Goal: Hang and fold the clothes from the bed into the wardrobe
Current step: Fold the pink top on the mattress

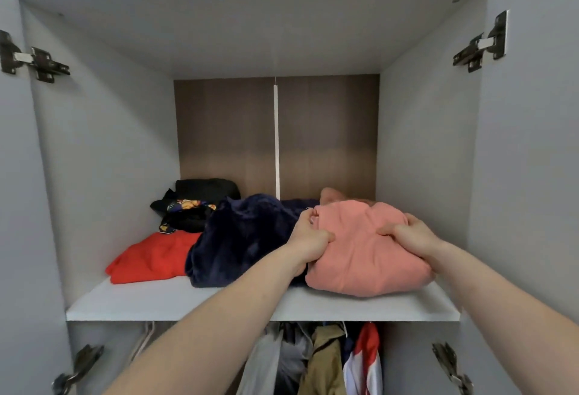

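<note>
Hanging clothes (pixel 326 360) fill the rail space at 6 o'clock, below the shelf (pixel 175 303). On it, the left hand (pixel 308 239) and right hand (pixel 407 236) each clamp their grip on the folded pink garment (pixel 360 256), likely keeping the folds together while seating it. At 9 o'clock lie a navy fleece (pixel 241 238), then a red top (pixel 153 256), with dark clothes (pixel 200 200) farthest back.

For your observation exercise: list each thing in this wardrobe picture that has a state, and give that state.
Left hand: grips pink garment.
Right hand: grips pink garment.
Pink garment: folded, on shelf.
Navy garment: bunched, beside pink one.
Red garment: folded, flat.
Black clothes: piled at back.
Doors: open.
Clothes below: hanging.
</note>
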`<state>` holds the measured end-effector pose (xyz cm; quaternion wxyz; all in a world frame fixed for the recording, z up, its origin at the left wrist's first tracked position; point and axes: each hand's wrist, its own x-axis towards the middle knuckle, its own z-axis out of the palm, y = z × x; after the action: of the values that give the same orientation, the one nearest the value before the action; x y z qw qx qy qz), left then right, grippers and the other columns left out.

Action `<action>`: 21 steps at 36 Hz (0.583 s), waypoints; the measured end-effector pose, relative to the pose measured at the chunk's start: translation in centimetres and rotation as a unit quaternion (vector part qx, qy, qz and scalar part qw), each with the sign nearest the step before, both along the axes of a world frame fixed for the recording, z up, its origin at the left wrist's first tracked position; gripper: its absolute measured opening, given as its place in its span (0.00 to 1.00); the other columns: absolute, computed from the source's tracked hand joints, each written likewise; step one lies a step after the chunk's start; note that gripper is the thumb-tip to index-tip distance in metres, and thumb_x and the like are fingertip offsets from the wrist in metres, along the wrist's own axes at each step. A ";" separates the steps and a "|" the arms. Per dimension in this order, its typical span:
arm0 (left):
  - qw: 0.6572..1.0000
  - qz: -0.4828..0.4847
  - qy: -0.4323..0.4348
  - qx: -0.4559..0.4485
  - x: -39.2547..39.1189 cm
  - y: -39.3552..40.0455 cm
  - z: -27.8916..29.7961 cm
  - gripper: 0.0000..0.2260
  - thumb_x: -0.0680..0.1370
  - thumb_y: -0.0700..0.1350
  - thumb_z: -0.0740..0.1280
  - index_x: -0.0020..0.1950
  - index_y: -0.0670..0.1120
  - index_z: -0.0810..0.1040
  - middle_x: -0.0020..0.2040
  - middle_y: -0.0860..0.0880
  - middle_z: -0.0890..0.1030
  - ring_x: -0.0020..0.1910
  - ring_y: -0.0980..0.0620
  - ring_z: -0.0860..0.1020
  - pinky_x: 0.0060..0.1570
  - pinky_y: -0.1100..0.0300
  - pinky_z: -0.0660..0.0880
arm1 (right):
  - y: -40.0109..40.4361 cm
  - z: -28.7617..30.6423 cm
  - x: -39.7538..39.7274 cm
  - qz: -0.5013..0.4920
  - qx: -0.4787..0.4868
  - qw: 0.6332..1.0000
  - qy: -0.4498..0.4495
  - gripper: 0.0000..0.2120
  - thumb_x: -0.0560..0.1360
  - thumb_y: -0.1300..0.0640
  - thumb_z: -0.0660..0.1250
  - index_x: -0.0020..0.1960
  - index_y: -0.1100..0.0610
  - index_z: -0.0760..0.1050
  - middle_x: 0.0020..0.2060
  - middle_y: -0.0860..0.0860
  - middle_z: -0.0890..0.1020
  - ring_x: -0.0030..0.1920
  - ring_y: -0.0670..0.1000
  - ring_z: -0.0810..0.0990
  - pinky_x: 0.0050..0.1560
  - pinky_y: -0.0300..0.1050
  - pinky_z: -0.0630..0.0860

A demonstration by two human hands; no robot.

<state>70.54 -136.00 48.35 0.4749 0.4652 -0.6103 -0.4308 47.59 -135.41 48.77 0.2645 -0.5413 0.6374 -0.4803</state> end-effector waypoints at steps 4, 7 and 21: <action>1.000 0.002 -0.010 -0.008 -3.1 -1.7 -1.3 0.36 0.77 0.39 0.67 0.81 0.57 0.56 0.73 0.52 0.71 0.67 0.47 0.74 0.70 0.49 0.71 | -1.3 -0.4 -1.7 -0.054 0.014 0.998 0.042 0.31 0.72 0.53 0.76 0.71 0.60 0.70 0.66 0.58 0.78 0.64 0.59 0.77 0.64 0.50 0.73; 0.999 0.012 -0.029 -0.020 -4.9 -2.8 -2.0 0.34 0.78 0.41 0.64 0.81 0.57 0.55 0.74 0.51 0.70 0.69 0.46 0.73 0.71 0.49 0.69 | -2.1 -0.5 -2.4 -0.076 0.029 0.994 0.073 0.33 0.74 0.51 0.73 0.74 0.58 0.67 0.69 0.59 0.76 0.67 0.60 0.75 0.66 0.49 0.71; 0.871 0.054 -0.422 -0.245 -1.0 -3.3 -3.1 0.30 0.80 0.63 0.57 0.82 0.60 0.54 0.79 0.49 0.64 0.76 0.45 0.62 0.76 0.47 0.57 | -1.3 -2.4 1.5 -0.171 -0.035 0.870 0.461 0.36 0.75 0.41 0.63 0.79 0.48 0.57 0.77 0.54 0.61 0.75 0.62 0.61 0.75 0.58 0.59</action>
<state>69.53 -139.26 45.28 0.2933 0.5033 -0.8128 -0.0039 49.08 -136.67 46.34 -0.1652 -0.5930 0.7520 -0.2359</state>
